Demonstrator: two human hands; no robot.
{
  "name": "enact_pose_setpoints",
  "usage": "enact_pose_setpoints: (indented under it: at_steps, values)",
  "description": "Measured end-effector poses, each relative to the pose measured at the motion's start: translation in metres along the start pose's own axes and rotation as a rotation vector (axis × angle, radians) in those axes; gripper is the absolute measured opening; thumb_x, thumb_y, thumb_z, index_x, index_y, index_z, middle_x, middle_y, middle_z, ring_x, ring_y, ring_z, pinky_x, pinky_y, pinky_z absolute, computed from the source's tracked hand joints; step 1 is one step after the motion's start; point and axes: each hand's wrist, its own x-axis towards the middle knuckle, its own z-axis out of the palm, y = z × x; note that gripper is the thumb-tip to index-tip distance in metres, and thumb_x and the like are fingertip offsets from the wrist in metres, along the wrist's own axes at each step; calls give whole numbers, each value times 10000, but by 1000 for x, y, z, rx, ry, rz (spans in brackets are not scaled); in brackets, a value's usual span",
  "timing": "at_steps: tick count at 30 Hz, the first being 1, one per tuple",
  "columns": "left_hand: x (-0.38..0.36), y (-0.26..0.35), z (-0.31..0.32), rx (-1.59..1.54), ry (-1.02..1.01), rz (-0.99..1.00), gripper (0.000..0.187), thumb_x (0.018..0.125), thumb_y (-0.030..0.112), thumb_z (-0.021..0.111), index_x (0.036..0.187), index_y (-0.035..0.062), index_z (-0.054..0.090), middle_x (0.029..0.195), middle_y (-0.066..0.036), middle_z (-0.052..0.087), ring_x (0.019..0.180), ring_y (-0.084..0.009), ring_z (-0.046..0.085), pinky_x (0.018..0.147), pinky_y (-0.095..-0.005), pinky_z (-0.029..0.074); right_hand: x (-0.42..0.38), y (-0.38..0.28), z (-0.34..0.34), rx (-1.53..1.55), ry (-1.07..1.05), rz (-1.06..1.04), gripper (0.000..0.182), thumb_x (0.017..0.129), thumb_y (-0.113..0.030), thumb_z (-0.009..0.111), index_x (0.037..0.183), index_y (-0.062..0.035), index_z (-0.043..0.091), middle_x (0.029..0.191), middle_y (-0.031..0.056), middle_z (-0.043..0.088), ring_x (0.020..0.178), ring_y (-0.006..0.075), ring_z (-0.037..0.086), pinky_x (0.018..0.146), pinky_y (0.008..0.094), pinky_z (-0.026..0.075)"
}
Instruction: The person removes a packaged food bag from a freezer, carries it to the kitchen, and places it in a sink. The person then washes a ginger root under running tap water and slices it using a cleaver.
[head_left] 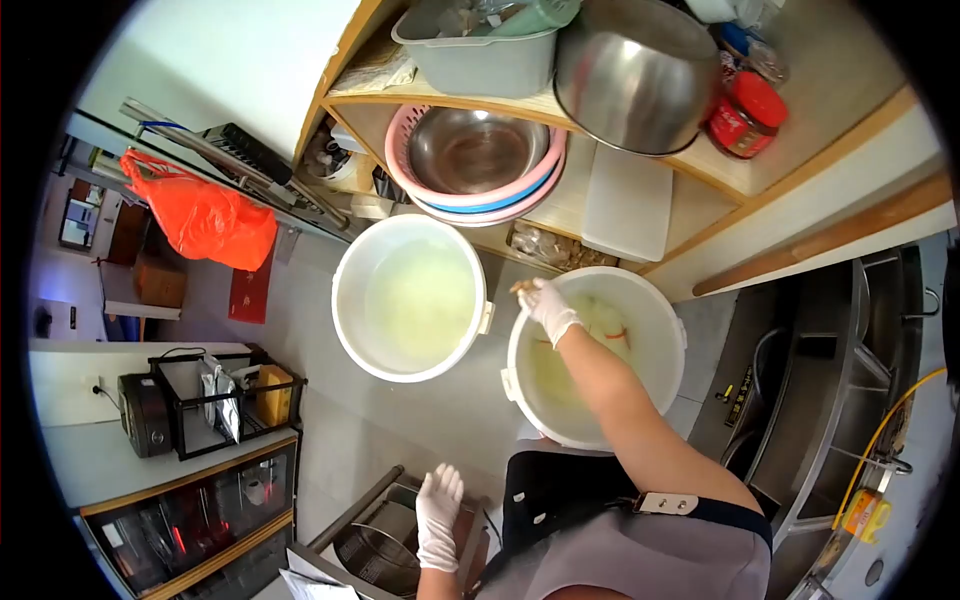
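Observation:
My right hand (548, 310), in a thin white glove, reaches over the left rim of the right white tub (672, 385). Its fingers are closed on a small brownish item (522, 287) whose kind I cannot make out. Cloudy yellow-green liquid (560, 375) fills the bottom of that tub, with a thin orange-red strip (615, 335) showing in it. My left hand (440, 505), gloved too, is held low with fingers stretched out and nothing in it. To the left of the right tub stands another white tub (345, 325), which also holds pale yellow-green liquid.
Wooden shelves ahead carry a steel pot (640, 70), a grey bin (485, 65), nested basins (400, 150) and a red-lidded jar (747, 115). A red bag (205, 215) hangs left. Near my left hand is a metal-framed unit (350, 520); dark stove-like equipment (800, 370) stands right.

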Motion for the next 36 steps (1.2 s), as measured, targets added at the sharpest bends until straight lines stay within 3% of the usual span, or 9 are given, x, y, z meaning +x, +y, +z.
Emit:
enact_pose_setpoints:
  at_steps: [6,8,14,20,23,30,32,34,36]
  values:
    - [17,-10,-20,-76,51,-107,452,940,338,401,1281,41,421,1331,-103,428,1218,-257,406,994,-402,355,8,-55,-2,-71,241,-406,349,927,-206,398,1177,37,389,1159,238,503,998,326,573,859,406,485]
    - [18,-12,-13,-61,46,-153,460,942,337,394,1290,36,407,1338,-103,421,1222,-258,403,996,-401,351,-14,-40,-36,-228,-26,-346,272,887,-201,471,1075,-4,483,981,147,580,933,256,593,805,351,497]
    - [22,-7,71,208,-70,-237,504,948,349,370,1324,14,352,1386,-144,346,1259,-278,355,1011,-400,326,-194,-35,-119,-232,-68,55,331,900,-231,476,1114,21,492,1091,164,582,990,263,580,889,377,471]
    - [30,-46,193,509,-209,-330,494,952,366,350,1306,22,379,1368,-113,376,1262,-244,353,1017,-391,318,-381,-111,-263,54,10,-237,383,902,-262,479,1167,15,465,1163,172,542,1059,274,541,923,377,439]
    - [28,-94,246,686,-414,-331,467,950,368,355,1285,47,411,1344,-85,409,1242,-227,377,1019,-385,317,-457,-148,-354,121,-160,-645,377,879,-258,528,1152,-1,487,1140,169,560,1048,283,548,925,377,435]
    - [-76,-292,379,911,-622,-472,486,935,363,410,1298,41,395,1316,-87,416,1200,-233,400,1016,-382,323,-629,-261,-540,99,73,-1349,361,911,-122,419,1234,38,403,1229,199,492,1153,300,482,971,388,393]
    - [-111,-358,406,998,-708,-519,493,943,357,383,1312,30,367,1341,-103,386,1227,-243,363,1038,-382,282,-648,-305,-598,725,125,-1250,351,920,-101,386,1230,65,384,1240,215,478,1173,319,463,1002,401,377]
    - [-124,-416,422,1316,-1271,-373,501,947,355,366,1319,20,349,1355,-118,363,1252,-249,330,1052,-377,254,-662,-340,-651,918,245,-1272,324,904,-46,414,1197,90,398,1205,239,492,1113,355,504,955,408,443]
    - [-159,-467,447,1186,-878,-647,519,955,355,340,1337,5,315,1382,-155,318,1299,-277,263,1076,-380,205,-666,-372,-693,985,257,-1303,304,901,-40,427,1176,90,417,1171,248,510,1072,362,531,914,405,476]
